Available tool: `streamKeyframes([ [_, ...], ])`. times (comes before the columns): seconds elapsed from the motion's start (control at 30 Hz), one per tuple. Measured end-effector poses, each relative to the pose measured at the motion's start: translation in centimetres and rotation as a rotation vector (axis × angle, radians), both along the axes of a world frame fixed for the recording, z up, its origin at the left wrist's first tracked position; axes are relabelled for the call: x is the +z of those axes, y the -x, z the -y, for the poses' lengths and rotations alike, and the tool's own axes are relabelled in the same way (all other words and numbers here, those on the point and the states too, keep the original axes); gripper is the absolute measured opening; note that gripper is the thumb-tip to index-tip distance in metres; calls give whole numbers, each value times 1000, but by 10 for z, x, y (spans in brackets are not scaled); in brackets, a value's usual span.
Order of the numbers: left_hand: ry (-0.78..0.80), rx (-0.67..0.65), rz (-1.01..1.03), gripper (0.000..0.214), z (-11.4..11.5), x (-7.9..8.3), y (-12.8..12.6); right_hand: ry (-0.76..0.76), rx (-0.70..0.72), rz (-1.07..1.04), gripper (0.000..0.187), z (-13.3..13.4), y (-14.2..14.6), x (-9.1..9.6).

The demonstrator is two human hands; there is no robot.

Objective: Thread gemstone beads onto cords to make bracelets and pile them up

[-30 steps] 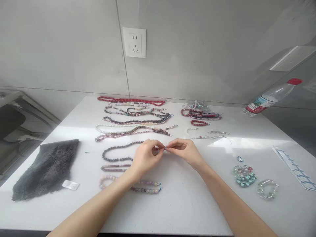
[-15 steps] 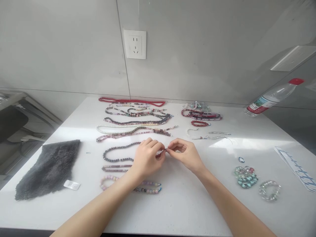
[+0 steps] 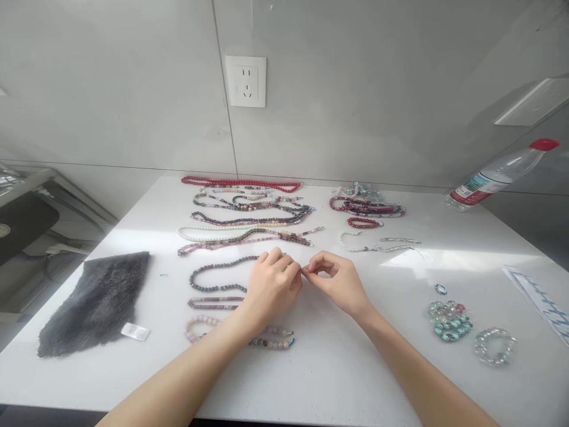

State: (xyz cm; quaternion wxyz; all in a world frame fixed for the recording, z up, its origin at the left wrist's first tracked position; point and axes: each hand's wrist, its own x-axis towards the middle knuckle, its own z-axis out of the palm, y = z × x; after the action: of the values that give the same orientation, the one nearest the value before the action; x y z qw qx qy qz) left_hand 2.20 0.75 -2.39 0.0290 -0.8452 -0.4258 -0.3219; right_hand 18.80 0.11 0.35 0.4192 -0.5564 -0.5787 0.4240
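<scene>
My left hand [image 3: 273, 280] and my right hand [image 3: 336, 281] meet above the middle of the table, both closed in a pinch. Their fingertips hold a thin, dark bead string [image 3: 303, 270] between them; most of it is hidden by my fingers. Under and left of my left hand lies a loop of dark beads [image 3: 208, 289]. Closer to me are a strand of purplish tube beads [image 3: 216, 306] and a strand of round pastel beads [image 3: 204, 319], partly covered by my left forearm.
Several bead strands, including a red one [image 3: 240, 181], lie behind my hands on the white table [image 3: 338, 379]. Dark fluffy cloth [image 3: 95, 302] is at left. Bracelets [image 3: 451, 329] lie at right, with a red-capped bottle [image 3: 482, 185] behind and a wall socket [image 3: 246, 82] above.
The view has shifted slightly. My hands stay together in a pinch; dark red beads that showed between my left fingers are now hidden.
</scene>
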Motion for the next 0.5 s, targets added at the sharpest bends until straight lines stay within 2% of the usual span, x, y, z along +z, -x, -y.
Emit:
streamKeyframes([
  [0.5, 2, 7, 27, 17, -3, -3, -3, 28, -102, -61, 28, 3, 6, -6],
])
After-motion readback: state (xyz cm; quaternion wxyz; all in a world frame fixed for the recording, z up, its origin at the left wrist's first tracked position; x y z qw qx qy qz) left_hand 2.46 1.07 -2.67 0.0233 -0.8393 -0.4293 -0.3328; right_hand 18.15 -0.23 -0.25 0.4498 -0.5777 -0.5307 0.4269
